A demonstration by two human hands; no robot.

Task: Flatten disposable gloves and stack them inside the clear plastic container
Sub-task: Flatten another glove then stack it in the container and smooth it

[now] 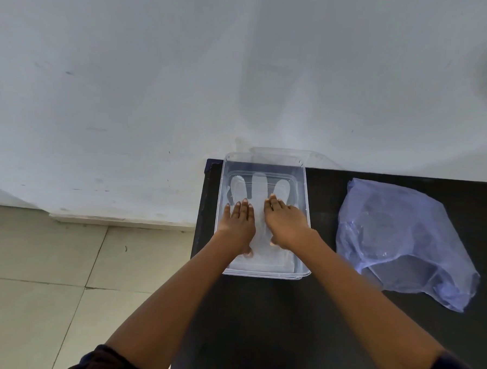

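I have both palms down inside the clear container (266,160), which sits at the table's (286,313) far left corner against the wall. My left hand (238,225) and right hand (286,224) lie side by side on the glove (260,185), fingers spread flat, gripping nothing. Its three pale fingers point toward the far edge, beyond my fingertips. To do this well I would slide outward from the middle, pushing air toward the cuff and fingertips without bunching the film. The blue bag (403,238) lies well apart toward the right edge.

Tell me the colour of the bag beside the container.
The bag is translucent pale blue-violet, seen in the head view.
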